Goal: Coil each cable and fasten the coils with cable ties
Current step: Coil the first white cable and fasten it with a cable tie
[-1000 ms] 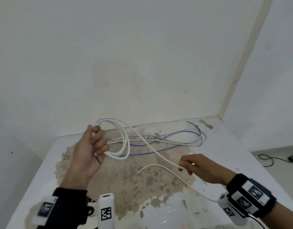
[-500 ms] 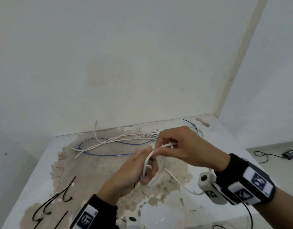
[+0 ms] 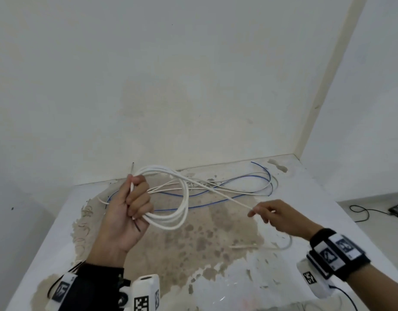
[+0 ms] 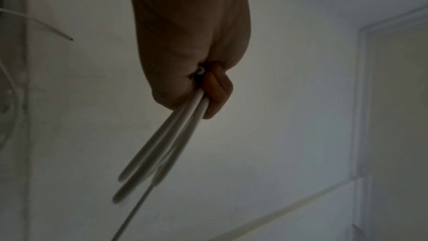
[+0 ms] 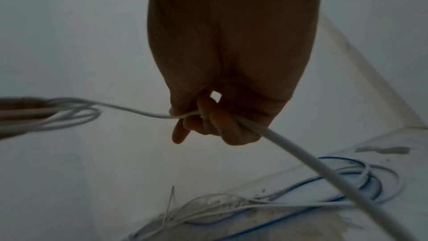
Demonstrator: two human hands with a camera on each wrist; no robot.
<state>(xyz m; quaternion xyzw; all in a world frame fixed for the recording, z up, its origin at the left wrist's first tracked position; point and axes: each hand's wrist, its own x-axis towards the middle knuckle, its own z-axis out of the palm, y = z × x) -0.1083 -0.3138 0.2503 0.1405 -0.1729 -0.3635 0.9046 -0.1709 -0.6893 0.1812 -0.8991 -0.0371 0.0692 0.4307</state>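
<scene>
The person's left hand (image 3: pixel 128 212) is raised above the near-left part of the table (image 3: pixel 341 223), fingers curled tight round a bundle of white cable (image 3: pixel 184 198) loops. The coil hangs off to the right of the fist, several turns lying close together, and one short cable end sticks up above the knuckles. A thin black cable tie (image 3: pixel 137 226) pokes out below the fingers of that same hand. From the top of the coil a single white strand runs down and to the right to the right hand (image 3: pixel 276 215), which pinches it between thumb and fingertips, the other fingers loosely curled; past that grip the cable drops to the table and trails off near the right wrist. Both hands are well apart, the strand taut between them. Further back on the stained tabletop lies a loose tangle of blue cable (image 3: pixel 216 202) and more white cable, spread from the middle toward the far right corner by the wall (image 3: pixel 193 86).
</scene>
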